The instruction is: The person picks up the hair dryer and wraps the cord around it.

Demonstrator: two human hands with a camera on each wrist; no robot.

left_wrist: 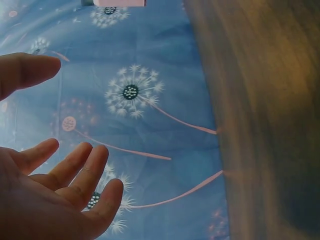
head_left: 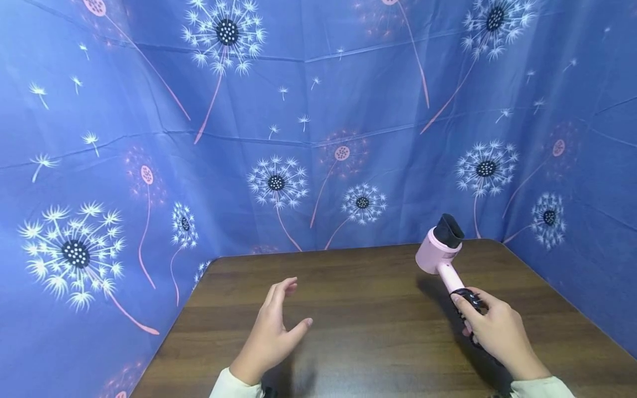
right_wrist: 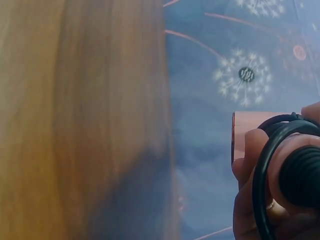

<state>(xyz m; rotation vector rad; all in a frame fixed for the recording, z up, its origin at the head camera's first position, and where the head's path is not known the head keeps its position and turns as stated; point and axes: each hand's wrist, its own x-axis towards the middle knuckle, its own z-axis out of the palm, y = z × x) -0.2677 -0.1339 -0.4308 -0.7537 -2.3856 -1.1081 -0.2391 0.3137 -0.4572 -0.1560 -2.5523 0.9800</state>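
Observation:
A pink hair dryer point(head_left: 432, 255) with a black nozzle point(head_left: 448, 230) is held above the right side of the table. My right hand point(head_left: 502, 330) grips its handle, together with the black cord point(head_left: 470, 298) gathered around it. In the right wrist view, fingers curl about the handle and a loop of the cord point(right_wrist: 264, 170) crosses in front of them. My left hand point(head_left: 275, 326) hovers over the table's near left part, thumb and fingers apart, holding nothing. The left wrist view shows the same hand point(left_wrist: 65, 185) with its fingers loosely extended.
A brown wooden table point(head_left: 358, 298) lies below both hands. Blue cloth point(head_left: 308, 110) printed with dandelions hangs behind the table and along its left and right sides, close to the edges.

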